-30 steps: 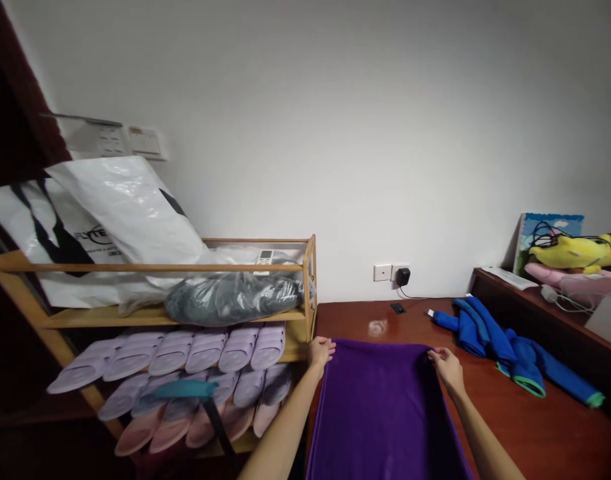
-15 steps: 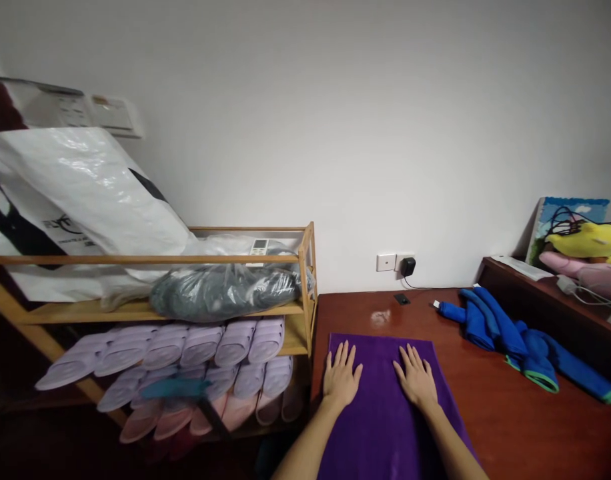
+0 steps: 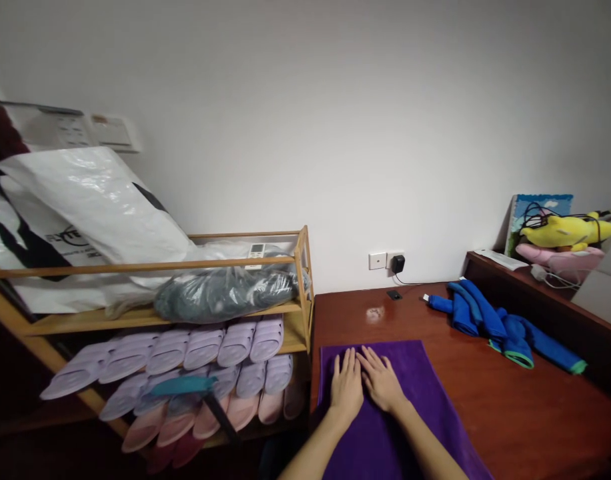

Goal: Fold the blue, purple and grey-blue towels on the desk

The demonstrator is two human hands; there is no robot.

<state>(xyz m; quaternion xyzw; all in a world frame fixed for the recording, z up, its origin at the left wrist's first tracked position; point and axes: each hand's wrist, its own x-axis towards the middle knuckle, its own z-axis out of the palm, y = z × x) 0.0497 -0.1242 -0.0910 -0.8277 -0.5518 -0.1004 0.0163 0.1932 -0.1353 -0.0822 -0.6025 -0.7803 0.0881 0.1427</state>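
Note:
A purple cloth [image 3: 423, 393] lies spread out and flat on the reddish-brown wooden desk [image 3: 525, 420]. My left hand [image 3: 346, 387] rests palm down on its far left part, fingers stretched out. Beside it, my right hand [image 3: 383, 380] also lies flat on the cloth, its fingers extended and angled to the left. The fingertips of the two hands almost meet, and I cannot tell whether they touch. Neither hand grips anything. The cloth's near end runs out of the bottom of the view, partly behind my forearms.
Blue cloths with green edging [image 3: 505, 327] lie rolled or bunched on the desk's right. A raised shelf [image 3: 523, 275] there bears a yellow plush toy [image 3: 560, 231]. Left stands a wooden rack [image 3: 301, 300] with slippers [image 3: 200, 347] and a white bag [image 3: 100, 207]. A black plug [image 3: 397, 264] sits in the wall socket.
My right hand has slid left across the cloth to beside my left hand. The left hand stays on the cloth's left part. The view has shifted slightly.

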